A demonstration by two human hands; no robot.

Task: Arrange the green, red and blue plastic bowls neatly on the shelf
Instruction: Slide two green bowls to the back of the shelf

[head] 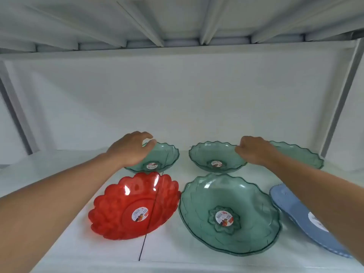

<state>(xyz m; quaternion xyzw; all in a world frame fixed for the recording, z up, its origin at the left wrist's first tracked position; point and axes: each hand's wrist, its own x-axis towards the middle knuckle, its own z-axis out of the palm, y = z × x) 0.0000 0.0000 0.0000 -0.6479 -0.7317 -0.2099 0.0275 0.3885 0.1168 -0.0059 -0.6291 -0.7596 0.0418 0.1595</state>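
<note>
Head view: the left hand [131, 148] curls loosely over the back-left green bowl [157, 161], fingers half open at its rim. The right hand [256, 151], half-closed, pinches the middle green bowl [214, 157] at its right rim. Nearer than both hands sit the red bowl [134, 205], big green bowl [228, 213] and blue bowl [299, 217]. Judging by this, back-row straightening is underway; next, a firm hold.

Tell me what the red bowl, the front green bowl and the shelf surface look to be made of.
Red bowl: translucent glossy plastic, by its bright highlights and the shelf seam showing through. Front green bowl: likely the same see-through plastic, tinted, with moulded leaf-like relief. Shelf surface: smooth, matte white, possibly painted metal or laminate; cannot tell which.
</note>
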